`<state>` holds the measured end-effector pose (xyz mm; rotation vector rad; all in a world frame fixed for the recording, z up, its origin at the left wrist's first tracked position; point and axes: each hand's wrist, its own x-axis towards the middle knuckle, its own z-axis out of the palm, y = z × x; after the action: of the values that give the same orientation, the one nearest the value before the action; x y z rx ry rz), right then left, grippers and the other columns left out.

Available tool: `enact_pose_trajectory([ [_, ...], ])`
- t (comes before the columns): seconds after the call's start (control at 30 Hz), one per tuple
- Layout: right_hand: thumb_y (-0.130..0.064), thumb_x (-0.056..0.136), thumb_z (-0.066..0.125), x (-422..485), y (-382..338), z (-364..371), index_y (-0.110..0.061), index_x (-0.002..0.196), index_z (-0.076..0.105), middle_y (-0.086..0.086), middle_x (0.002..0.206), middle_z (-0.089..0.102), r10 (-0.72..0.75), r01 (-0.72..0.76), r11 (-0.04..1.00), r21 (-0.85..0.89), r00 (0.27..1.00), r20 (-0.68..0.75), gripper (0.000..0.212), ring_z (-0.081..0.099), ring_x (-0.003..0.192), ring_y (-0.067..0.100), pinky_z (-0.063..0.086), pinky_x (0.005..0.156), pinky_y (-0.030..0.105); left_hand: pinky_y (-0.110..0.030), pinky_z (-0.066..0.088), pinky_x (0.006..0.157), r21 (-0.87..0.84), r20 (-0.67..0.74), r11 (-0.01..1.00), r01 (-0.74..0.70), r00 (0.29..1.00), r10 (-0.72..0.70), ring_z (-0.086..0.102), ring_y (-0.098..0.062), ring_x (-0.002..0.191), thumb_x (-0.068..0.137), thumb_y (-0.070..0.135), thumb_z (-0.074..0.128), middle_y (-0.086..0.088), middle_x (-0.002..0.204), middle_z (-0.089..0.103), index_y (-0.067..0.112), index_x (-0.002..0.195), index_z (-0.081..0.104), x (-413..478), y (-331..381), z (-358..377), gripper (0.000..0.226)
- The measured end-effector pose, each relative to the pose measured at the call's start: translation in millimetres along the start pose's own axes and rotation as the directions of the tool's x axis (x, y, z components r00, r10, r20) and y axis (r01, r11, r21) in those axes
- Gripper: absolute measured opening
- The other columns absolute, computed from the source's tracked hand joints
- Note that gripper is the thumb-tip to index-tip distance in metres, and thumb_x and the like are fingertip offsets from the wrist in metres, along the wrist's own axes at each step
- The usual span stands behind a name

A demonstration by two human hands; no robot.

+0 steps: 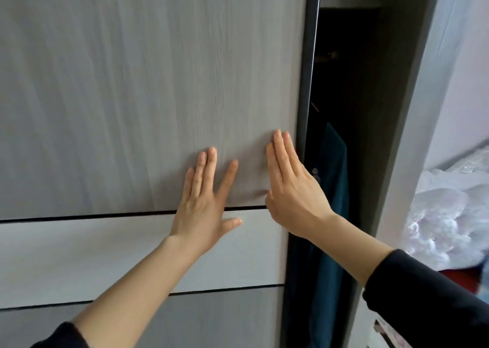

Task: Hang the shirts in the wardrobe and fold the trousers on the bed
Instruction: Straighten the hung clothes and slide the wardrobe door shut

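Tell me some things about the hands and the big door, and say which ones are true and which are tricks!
1. Both hands, the left hand and the right hand, lie flat on the wardrobe door. True.
2. The right hand holds a shirt. False: its fingers are spread open on the door and hold nothing.
3. The wardrobe is open a gap at the door's right edge. True.
4. A red garment hangs inside the gap. False: the hanging garment is dark teal.
5. The arms are bare up to the shoulders. False: dark sleeves cover them above the forearms.
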<state>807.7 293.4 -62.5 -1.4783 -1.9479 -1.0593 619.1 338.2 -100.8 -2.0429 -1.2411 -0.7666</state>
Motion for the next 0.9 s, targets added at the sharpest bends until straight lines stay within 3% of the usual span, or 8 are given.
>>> enact_pose_trajectory([
  [0.17, -0.022, 0.084, 0.064, -16.1, 34.0, -1.4, 0.016, 0.143, 0.025, 0.036, 0.151, 0.016, 0.091, -0.087, 0.995, -0.058, 0.993, 0.073, 0.079, 0.013, 0.143, 0.048, 0.023, 0.116, 0.051, -0.046, 0.001, 0.119, 0.039, 0.014, 0.985, -0.17, 0.985, 0.17, -0.014, -0.03, 0.145, 0.043, 0.061, 0.084, -0.018, 0.156, -0.016, 0.022, 0.152, 0.007, 18.6, 24.3, 0.1, 0.139],
  [0.33, -0.012, 0.078, 0.067, -29.4, 63.1, -0.9, 0.013, 0.144, 0.025, 0.036, 0.151, 0.016, 0.185, -0.181, 0.982, -0.058, 0.98, 0.07, 0.082, 0.014, 0.142, 0.048, 0.02, 0.115, 0.044, -0.041, -0.006, 0.116, 0.023, 0.039, 0.971, -0.237, 0.971, 0.236, -0.008, -0.027, 0.147, 0.04, 0.063, 0.084, -0.015, 0.158, -0.009, 0.022, 0.152, 0.009, 37.1, 53.5, 1.9, 0.14],
  [0.43, 0.002, 0.073, 0.058, -35.5, 74.1, 0.0, 0.012, 0.143, 0.026, 0.032, 0.152, 0.019, 0.206, -0.205, 0.978, -0.027, 0.978, 0.017, 0.078, 0.018, 0.143, 0.044, 0.015, 0.114, 0.038, -0.04, -0.008, 0.116, 0.031, 0.031, 0.966, -0.256, 0.966, 0.256, -0.007, -0.027, 0.147, 0.042, 0.065, 0.082, -0.015, 0.158, -0.007, 0.022, 0.152, 0.009, 45.5, 72.2, 5.7, 0.139],
  [0.53, 0.011, 0.069, 0.051, -39.7, 80.9, 2.0, 0.013, 0.142, 0.03, 0.031, 0.151, 0.024, 0.195, -0.195, 0.981, 0.007, 0.98, -0.038, 0.076, 0.022, 0.143, 0.042, 0.02, 0.116, 0.039, -0.039, -0.008, 0.117, 0.05, 0.019, 0.962, -0.267, 0.964, 0.266, -0.011, -0.026, 0.146, 0.046, 0.069, 0.079, -0.014, 0.158, -0.008, 0.022, 0.152, 0.005, 52.0, 86.6, 9.7, 0.138],
  [0.9, 0.002, 0.067, 0.063, -44.8, 94.7, 2.1, 0.01, 0.143, 0.029, 0.026, 0.154, 0.021, 0.226, -0.226, 0.974, 0.022, 0.974, 0.005, 0.084, 0.022, 0.144, 0.037, 0.027, 0.114, 0.035, -0.041, -0.01, 0.117, 0.062, 0.002, 0.957, -0.283, 0.959, 0.284, -0.011, -0.028, 0.146, 0.05, 0.072, 0.074, -0.015, 0.157, -0.017, 0.021, 0.152, -0.002, 58.3, 100.1, 16.1, 0.138],
])
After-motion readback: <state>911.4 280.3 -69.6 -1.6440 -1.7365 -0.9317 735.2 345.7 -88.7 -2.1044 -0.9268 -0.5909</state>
